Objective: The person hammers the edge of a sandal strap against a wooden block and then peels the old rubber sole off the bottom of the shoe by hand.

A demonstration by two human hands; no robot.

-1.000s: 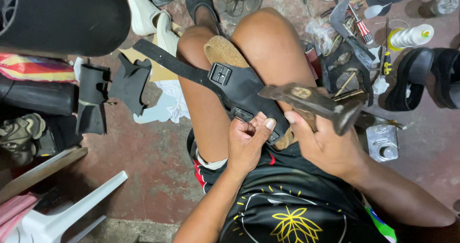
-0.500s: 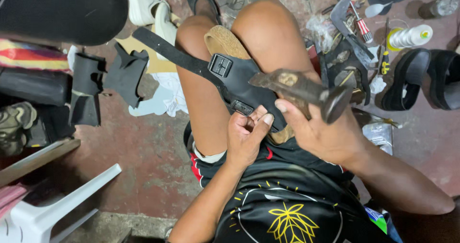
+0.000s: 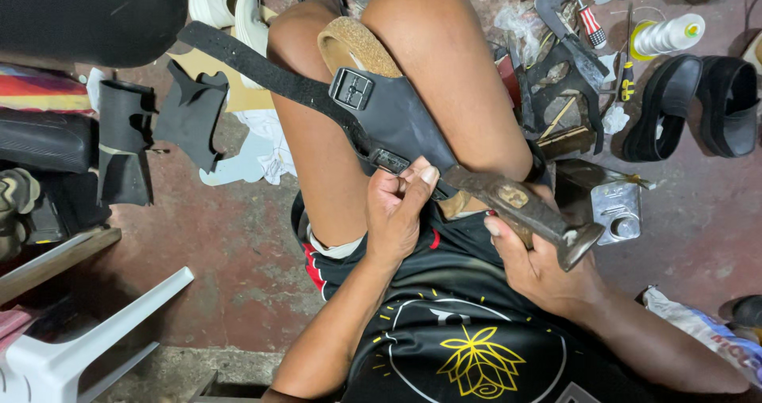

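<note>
Left hand (image 3: 397, 212): fingers curled, thumb and fingertips pinching the near edge of a black leather sandal upper (image 3: 397, 121) that lies across the person's lap. Right hand (image 3: 540, 264): closed around a worn, rusty hammer (image 3: 516, 208), gripped close to its head.

Hammer: long axis runs diagonally from upper left to lower right. One end sits at the pinched edge beside the left thumb; the other end projects past the right hand toward the lower right. Whether the metal actually touches the leather cannot be told.

Sandal upper: its strap (image 3: 254, 65) extends up and left over the left thigh, so the piece lies on much the same diagonal. A square buckle (image 3: 352, 89) sits where the strap meets the wider panel. A cork sole (image 3: 353, 46) shows between the knees, its lower part hidden under the leather.

Surroundings: on the floor (image 3: 238, 252) to the left, cut black leather pieces (image 3: 190, 113); to the right, a pair of black shoes (image 3: 698, 105), a spool of pale thread (image 3: 667, 34), a red-handled screwdriver (image 3: 586, 18) and a small metal tin (image 3: 615, 211). A white plastic chair (image 3: 79, 347) is cut off at lower left.
</note>
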